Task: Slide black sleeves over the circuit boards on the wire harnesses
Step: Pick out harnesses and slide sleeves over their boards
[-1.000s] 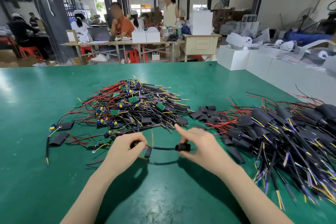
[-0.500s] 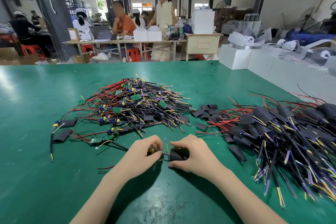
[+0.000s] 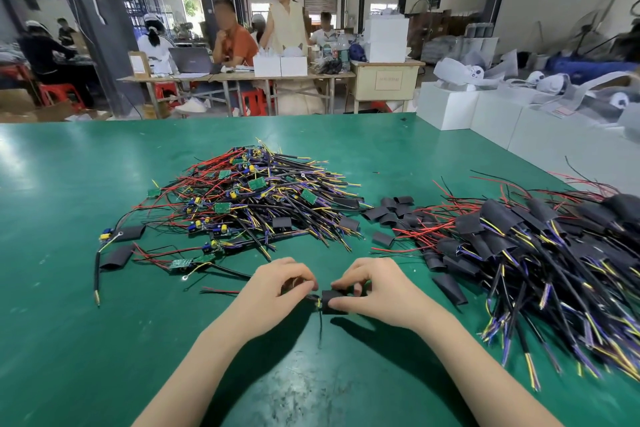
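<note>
My right hand [image 3: 374, 291] pinches a black sleeve [image 3: 333, 302] low over the green table, thumb below and fingers on top. My left hand [image 3: 277, 288] is curled around the end of one wire harness [image 3: 317, 300], which enters the sleeve's left mouth; its board is hidden by my fingers. A black lead hangs down from between my hands. Behind lies a heap of bare harnesses [image 3: 249, 204] with green boards. To the right is a pile of sleeved harnesses [image 3: 526, 243].
Loose black sleeves [image 3: 391, 210] lie between the two heaps, with more at the left [image 3: 116, 256]. A red wire [image 3: 221, 290] lies left of my left hand. White boxes [image 3: 446, 107] line the table's far right edge. People sit at benches beyond.
My hands have come together: the stretch of black lead between them has closed up, and the sleeve in my right hand now meets the harness end in my left.
</note>
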A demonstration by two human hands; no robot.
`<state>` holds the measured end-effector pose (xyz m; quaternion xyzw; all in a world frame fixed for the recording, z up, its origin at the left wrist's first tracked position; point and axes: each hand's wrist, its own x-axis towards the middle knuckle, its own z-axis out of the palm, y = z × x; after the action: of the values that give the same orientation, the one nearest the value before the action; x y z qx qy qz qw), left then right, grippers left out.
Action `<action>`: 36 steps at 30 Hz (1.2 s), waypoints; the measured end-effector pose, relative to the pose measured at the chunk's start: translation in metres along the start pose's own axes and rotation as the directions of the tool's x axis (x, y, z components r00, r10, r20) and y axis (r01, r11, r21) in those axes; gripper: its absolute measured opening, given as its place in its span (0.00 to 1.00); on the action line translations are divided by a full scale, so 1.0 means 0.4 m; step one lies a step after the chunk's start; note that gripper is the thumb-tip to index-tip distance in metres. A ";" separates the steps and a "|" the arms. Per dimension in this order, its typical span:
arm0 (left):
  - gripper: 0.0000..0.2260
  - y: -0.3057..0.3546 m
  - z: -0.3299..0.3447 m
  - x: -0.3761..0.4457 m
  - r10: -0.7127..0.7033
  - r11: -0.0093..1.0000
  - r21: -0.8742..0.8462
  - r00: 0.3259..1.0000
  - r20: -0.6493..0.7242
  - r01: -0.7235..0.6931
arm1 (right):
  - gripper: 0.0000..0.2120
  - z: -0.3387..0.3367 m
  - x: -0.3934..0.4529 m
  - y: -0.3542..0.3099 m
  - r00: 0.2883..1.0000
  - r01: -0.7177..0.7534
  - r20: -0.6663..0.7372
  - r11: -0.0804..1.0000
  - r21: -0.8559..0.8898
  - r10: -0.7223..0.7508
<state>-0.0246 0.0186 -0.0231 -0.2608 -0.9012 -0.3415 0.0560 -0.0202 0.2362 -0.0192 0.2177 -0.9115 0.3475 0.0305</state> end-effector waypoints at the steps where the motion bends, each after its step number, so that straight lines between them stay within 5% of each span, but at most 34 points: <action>1: 0.05 0.000 0.000 0.002 -0.010 1.000 -0.020 1.000 -0.002 0.009 | 0.11 0.000 -0.001 0.001 1.000 0.007 0.016 1.000 0.007 -0.007; 7: 0.19 0.003 0.011 -0.002 -0.025 0.992 0.123 0.997 0.070 0.016 | 0.13 0.001 -0.002 -0.001 0.992 0.102 0.088 0.990 -0.100 -0.093; 15: 0.01 0.016 -0.002 -0.002 -0.020 0.999 0.027 0.992 0.126 0.017 | 0.16 -0.008 -0.013 -0.015 0.978 0.197 0.128 0.937 -0.289 -0.166; 21: 0.06 0.005 -0.002 0.001 -0.088 0.981 -0.165 0.993 0.080 0.100 | 0.15 -0.015 -0.014 -0.024 0.984 0.176 0.094 0.898 -0.403 -0.150; 36: 0.09 0.012 0.017 0.000 -0.061 0.992 -0.109 0.998 0.023 0.063 | 0.12 -0.002 -0.016 -0.052 0.985 0.170 0.115 0.881 -0.441 -0.133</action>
<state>-0.0217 0.0262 -0.0253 -0.2389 -0.8892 -0.3895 0.0220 -0.0060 0.2254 -0.0069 0.2892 -0.9478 0.1149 0.0700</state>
